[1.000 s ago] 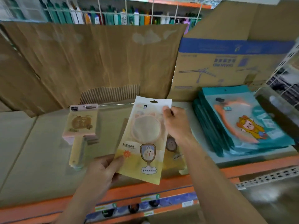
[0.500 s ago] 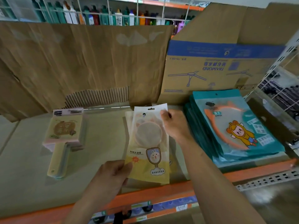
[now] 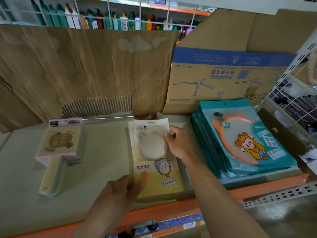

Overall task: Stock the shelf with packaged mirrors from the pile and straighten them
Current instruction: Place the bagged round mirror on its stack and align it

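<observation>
Packages with mirrors lie in three groups on the shelf. Your left hand pinches the lower left corner of the yellow package, with the thumb on top of it. Your right hand grips the upper right edge of the same package with curled fingers. This package lies flat in the middle of the shelf, on a small stack of similar ones whose edges show at its left side. Near it on the right lies the teal pile. Well apart on the left lie the pastel hand mirrors. Brown cardboard and a printed box stand behind.
</observation>
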